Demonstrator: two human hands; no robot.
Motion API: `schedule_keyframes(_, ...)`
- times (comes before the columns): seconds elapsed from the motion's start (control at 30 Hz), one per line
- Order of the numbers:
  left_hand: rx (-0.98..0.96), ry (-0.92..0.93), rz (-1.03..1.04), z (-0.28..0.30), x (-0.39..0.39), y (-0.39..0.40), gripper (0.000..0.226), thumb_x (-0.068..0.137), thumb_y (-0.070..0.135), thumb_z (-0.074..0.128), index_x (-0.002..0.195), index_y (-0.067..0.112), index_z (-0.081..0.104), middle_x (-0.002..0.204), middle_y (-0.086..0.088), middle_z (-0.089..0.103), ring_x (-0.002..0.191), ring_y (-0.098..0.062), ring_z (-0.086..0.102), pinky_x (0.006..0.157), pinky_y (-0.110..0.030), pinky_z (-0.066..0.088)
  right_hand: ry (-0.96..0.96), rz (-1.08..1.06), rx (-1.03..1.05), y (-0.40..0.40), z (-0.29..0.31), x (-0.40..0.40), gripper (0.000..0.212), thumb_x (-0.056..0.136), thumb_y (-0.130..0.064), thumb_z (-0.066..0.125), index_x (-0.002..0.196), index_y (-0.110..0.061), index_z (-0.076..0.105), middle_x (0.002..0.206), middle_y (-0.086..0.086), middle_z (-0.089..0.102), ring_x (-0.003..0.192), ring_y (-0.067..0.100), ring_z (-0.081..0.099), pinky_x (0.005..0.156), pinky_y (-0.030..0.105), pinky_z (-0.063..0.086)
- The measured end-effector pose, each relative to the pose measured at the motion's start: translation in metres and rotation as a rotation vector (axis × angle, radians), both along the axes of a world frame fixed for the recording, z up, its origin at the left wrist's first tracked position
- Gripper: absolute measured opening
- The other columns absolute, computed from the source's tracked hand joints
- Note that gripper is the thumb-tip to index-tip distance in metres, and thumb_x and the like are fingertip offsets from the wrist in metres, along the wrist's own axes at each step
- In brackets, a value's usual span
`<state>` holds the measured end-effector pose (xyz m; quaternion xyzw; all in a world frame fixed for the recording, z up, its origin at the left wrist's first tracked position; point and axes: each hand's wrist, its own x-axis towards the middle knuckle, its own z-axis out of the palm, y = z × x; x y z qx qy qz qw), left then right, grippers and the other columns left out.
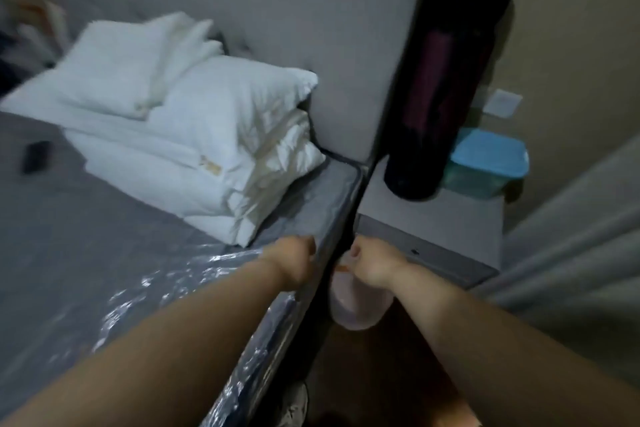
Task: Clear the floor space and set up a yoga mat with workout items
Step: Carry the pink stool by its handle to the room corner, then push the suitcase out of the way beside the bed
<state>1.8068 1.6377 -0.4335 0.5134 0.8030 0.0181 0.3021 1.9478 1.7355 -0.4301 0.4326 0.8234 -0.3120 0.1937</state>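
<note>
Two bare arms reaching forward from the bottom of the picture. Left hand (294,262) curled into a loose fist just over the edge of the bed (69,236), fingers folded in together, with nothing seen inside them. Right hand (372,265) curled too, fingers bent down and touching the top of a pale pink thing (356,308) hanging in the dark gap beside the bed; hard to tell if gripped tight, and too blurry to say what the pink thing is. Shiny clear plastic (166,284) wrapped over the near corner of the grey mattress. Brown floor down below between the arms. Farther up on the bed, a pile of white folded bedding and pillows (194,135), and a small black thing (36,156) lying apart on the left. Just right of the bed, a low grey nightstand (433,225). On its tabletop, a rolled yoga mat (446,80) in a dark bag, standing up tall and leaning a bit, with dark pink showing through. Just beside the mat, a clear box with a blue lid (488,159). Behind all that, a grey padded headboard (329,28) and a tan wall with a white switch plate (502,102).
</note>
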Motion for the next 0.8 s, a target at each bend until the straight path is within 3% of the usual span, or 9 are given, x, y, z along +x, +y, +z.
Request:
schedule_keyframes(0.13,0.081,0.029,0.357,0.037,0.006,-0.145,0.034,0.092,0.032,0.054,0.122,0.015,0.053,0.126,-0.007,0.057,0.114,-0.026,0.053,0.088,-0.028,0.041,0.087,0.31,0.092,-0.095,0.034,-0.032,0.039,0.09,-0.026,0.055,0.127,-0.014,0.048,0.133,0.011,0.052,0.121,0.029,0.051,0.095,0.029,0.041)
schedule_keyframes(0.3,0.063,0.057,0.687,0.06,0.035,-0.315,0.026,0.094,0.03,0.053,0.114,0.014,0.058,0.12,-0.007,0.061,0.11,-0.026,0.055,0.086,-0.028,0.042,0.118,0.645,0.081,-0.234,0.057,-0.064,0.029,0.089,-0.023,0.055,0.116,-0.014,0.058,0.127,0.011,0.059,0.117,0.027,0.055,0.093,0.028,0.043)
schedule_keyframes(0.53,0.084,0.182,1.204,0.097,0.109,-0.582,0.023,0.094,0.029,0.053,0.111,0.015,0.059,0.118,-0.006,0.063,0.109,-0.025,0.057,0.084,-0.026,0.042,0.215,1.195,0.081,-0.502,0.104,-0.077,0.037,0.09,-0.025,0.055,0.125,-0.014,0.052,0.13,0.01,0.056,0.118,0.029,0.053,0.093,0.03,0.043)
schedule_keyframes(0.8,0.012,0.174,1.743,0.114,0.296,-0.92,0.023,0.092,0.032,0.056,0.112,0.021,0.059,0.115,-0.001,0.061,0.106,-0.022,0.058,0.088,-0.03,0.046,0.281,1.764,0.015,-0.889,0.117,0.01,0.036,0.093,-0.026,0.055,0.125,-0.011,0.053,0.128,0.011,0.056,0.116,0.028,0.053,0.093,0.031,0.043)
